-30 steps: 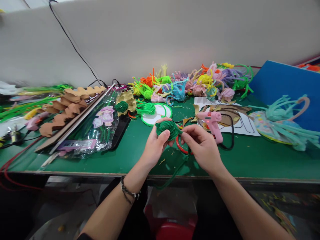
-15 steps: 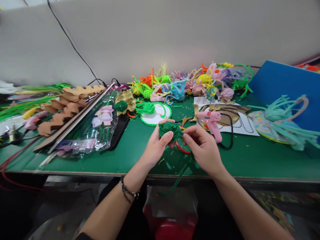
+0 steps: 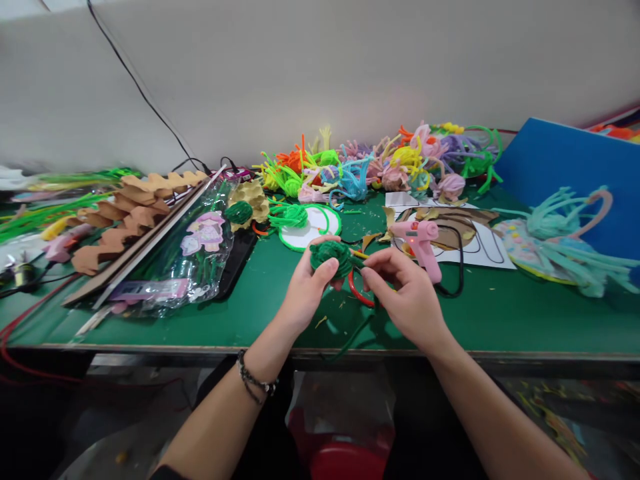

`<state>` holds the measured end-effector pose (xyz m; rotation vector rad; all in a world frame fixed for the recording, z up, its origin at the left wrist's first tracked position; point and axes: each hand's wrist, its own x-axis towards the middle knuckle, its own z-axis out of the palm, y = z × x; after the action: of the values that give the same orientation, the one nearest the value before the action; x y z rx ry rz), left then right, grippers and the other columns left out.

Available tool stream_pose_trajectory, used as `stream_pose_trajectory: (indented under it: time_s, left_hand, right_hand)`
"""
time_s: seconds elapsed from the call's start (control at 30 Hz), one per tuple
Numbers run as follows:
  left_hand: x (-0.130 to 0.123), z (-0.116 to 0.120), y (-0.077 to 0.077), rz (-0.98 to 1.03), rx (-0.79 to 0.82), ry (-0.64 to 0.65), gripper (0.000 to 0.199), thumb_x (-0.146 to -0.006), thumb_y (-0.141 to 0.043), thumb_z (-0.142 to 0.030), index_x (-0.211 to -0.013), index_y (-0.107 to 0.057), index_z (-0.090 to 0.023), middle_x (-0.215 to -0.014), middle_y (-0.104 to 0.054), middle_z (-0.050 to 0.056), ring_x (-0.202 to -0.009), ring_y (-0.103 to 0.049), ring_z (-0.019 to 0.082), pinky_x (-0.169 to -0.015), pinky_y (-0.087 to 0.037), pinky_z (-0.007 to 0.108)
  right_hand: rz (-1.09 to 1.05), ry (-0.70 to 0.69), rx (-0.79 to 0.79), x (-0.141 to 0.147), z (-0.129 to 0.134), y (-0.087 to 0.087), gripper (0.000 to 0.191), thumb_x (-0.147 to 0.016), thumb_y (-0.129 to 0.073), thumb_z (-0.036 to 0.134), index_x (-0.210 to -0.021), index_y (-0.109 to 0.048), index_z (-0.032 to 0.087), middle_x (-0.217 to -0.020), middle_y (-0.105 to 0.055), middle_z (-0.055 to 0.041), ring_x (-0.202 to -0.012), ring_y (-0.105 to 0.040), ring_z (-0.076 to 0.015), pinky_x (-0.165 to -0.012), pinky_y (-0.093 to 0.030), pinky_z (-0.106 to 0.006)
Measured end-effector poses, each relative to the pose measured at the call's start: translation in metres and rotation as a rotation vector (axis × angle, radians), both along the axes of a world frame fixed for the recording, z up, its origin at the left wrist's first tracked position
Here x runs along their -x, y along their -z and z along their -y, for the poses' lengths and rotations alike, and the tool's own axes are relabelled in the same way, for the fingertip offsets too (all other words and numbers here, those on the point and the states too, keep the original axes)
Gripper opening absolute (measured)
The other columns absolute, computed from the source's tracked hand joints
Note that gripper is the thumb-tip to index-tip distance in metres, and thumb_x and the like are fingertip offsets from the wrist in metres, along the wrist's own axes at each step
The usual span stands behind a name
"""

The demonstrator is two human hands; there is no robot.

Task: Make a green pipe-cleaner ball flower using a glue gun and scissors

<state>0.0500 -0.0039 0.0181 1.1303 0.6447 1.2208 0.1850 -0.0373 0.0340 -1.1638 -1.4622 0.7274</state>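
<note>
Above the green tabletop point(image 3: 500, 317), mid-frame, the left hand point(image 3: 310, 287) cradles the dark-green ball point(image 3: 329, 255) and the right hand point(image 3: 407, 293) pinches what looks like its strand point(image 3: 359, 263), best kept taut, clear of the pink glue gun point(image 3: 424, 243) beyond.

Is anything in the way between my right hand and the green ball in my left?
Nothing visible blocks it: a green strand spans the gap from the ball to your right hand. The red loop and yellow piece showing there seem to lie behind, on the table.
</note>
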Motion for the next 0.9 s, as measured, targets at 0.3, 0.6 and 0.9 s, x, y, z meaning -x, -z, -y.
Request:
stream_pose_trajectory:
  time_s: [0.3,0.6,0.9]
  left_hand:
    - [0.001,0.001,-0.001,-0.008,0.005,0.024,0.045,-0.067,-0.063,-0.046,-0.100,-0.047,-0.019,-0.072,-0.052,-0.002,-0.055,-0.045,0.008,-0.050,-0.036,0.022]
    - [0.003,-0.001,-0.008,0.023,0.049,-0.109,0.046,-0.061,-0.069,-0.040,-0.096,-0.046,-0.019,-0.072,-0.051,-0.003,-0.055,-0.044,0.007,-0.049,-0.036,0.020]
    - [0.002,-0.002,-0.002,-0.016,0.000,0.014,0.042,-0.066,-0.066,-0.043,-0.095,-0.047,-0.019,-0.069,-0.050,-0.003,-0.054,-0.044,0.007,-0.048,-0.035,0.021]
  right_hand:
    - [-0.085,-0.019,-0.002,0.011,-0.004,-0.001,0.008,-0.077,-0.054,0.023,-0.070,-0.051,0.019,-0.053,-0.054,0.0042,-0.049,-0.052,-0.0090,-0.047,-0.040,-0.022]
    - [-0.031,-0.086,0.039,0.009,-0.007,0.000,0.005,-0.074,-0.054,0.022,-0.076,-0.050,0.020,-0.058,-0.053,0.0034,-0.053,-0.050,-0.0092,-0.048,-0.039,-0.022]
    - [-0.031,-0.041,0.067,0.003,-0.005,0.005,0.004,-0.075,-0.053,0.023,-0.072,-0.051,0.020,-0.054,-0.054,0.0037,-0.049,-0.050,-0.0096,-0.048,-0.041,-0.022]
